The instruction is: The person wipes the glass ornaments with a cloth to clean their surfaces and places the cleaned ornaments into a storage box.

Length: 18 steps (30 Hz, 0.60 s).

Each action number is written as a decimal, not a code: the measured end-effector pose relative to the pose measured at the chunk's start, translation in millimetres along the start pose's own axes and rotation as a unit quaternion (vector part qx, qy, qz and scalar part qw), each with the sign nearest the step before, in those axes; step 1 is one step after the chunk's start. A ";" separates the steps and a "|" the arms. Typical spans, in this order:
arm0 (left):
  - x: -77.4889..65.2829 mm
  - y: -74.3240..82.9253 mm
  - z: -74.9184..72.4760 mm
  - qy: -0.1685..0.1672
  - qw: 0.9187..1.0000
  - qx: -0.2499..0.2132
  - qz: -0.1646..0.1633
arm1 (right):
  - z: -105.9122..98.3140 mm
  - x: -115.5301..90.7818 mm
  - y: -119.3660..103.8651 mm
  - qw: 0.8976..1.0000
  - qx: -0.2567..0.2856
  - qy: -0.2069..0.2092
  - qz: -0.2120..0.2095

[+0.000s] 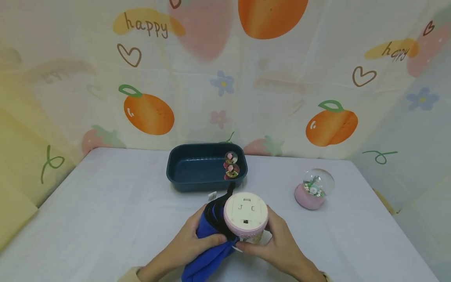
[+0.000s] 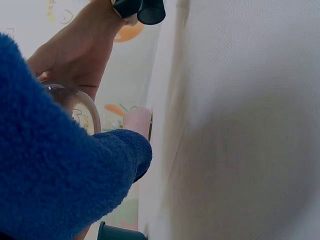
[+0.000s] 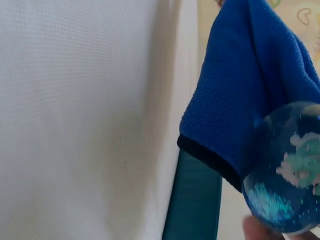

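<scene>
A snow globe (image 1: pixel 246 213) is tipped over in front of me, its pale round base facing up toward the head camera. My right hand (image 1: pixel 282 244) grips it from the right side. The right wrist view shows its clear dome (image 3: pixel 285 170), with a small green and white figure and glitter inside. My left hand (image 1: pixel 190 244) holds a blue plush cloth (image 1: pixel 211 258) with black edging against the globe's left side. The same cloth (image 2: pixel 65 160) fills much of the left wrist view and hides most of the left fingers.
Behind the hands stands a dark teal tray (image 1: pixel 190 187) with two small clear globes (image 1: pixel 231 171) at its right end. Another snow globe (image 1: pixel 309 196) with a pink base sits tilted on the right of the white table (image 1: pixel 105 219). A printed curtain (image 1: pixel 197 102) hangs behind.
</scene>
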<state>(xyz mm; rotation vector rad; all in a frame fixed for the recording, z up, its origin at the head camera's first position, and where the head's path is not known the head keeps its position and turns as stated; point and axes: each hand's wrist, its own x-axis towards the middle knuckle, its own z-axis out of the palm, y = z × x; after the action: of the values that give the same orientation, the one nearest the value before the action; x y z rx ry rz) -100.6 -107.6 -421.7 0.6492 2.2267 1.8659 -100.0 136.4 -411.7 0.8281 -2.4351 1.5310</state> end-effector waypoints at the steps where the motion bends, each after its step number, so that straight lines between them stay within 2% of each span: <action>1: 0.1 0.1 0.0 0.004 1.000 0.002 0.002 | -0.2 0.0 0.2 1.000 -0.006 0.009 0.006; 5: 0.0 0.2 -0.2 0.014 1.000 0.003 0.011 | -2.0 0.5 2.1 0.999 -0.028 0.040 0.020; 9: 0.7 0.8 0.5 0.020 1.000 -0.002 0.014 | -3.6 1.7 2.9 0.998 -0.013 0.050 0.028; 14: 0.8 1.3 -0.6 0.039 0.999 -0.001 0.019 | -5.7 3.5 2.4 0.997 -0.006 0.063 0.033; 18: 0.2 2.2 -5.3 0.069 0.997 0.001 0.017 | -9.0 4.6 3.3 0.996 -0.017 0.082 0.027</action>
<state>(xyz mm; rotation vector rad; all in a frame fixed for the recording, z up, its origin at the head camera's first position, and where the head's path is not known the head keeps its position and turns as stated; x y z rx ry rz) -102.4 -111.9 -418.5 0.5790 2.3146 1.9823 -107.0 143.6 -408.2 0.6081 -2.3750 1.5081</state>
